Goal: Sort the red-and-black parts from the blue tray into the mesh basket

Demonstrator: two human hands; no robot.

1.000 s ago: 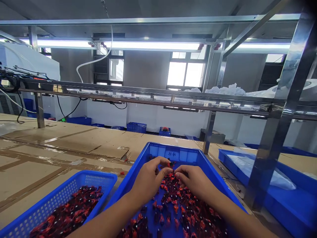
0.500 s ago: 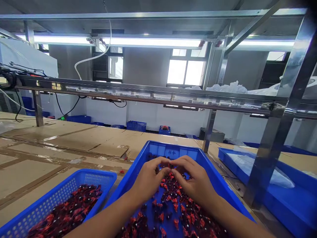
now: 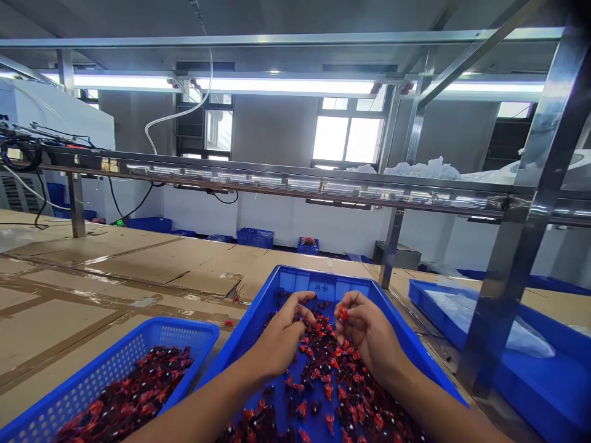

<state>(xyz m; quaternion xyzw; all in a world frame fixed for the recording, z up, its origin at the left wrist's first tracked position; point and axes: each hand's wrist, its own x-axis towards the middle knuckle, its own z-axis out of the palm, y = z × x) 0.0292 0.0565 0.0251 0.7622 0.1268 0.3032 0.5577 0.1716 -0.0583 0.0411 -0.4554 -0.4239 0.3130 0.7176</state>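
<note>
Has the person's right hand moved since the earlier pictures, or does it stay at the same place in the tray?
Yes. The right hand has moved rightward: its fingers now lie to the right of the black marking on the blue tray's far wall, not below it.

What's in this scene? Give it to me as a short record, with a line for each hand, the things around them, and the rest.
Left hand: curled over the pile; cannot tell whether it holds anything.
Right hand: pinching a small red piece in its fingers.
Things: a pile of red-and-dark pieces in a blue plastic tray; more pieces in a blue mesh basket to the left.
Rest: a cardboard-covered bench, a blue tray with white plastic sheeting, a steel frame, fluorescent lights.
</note>
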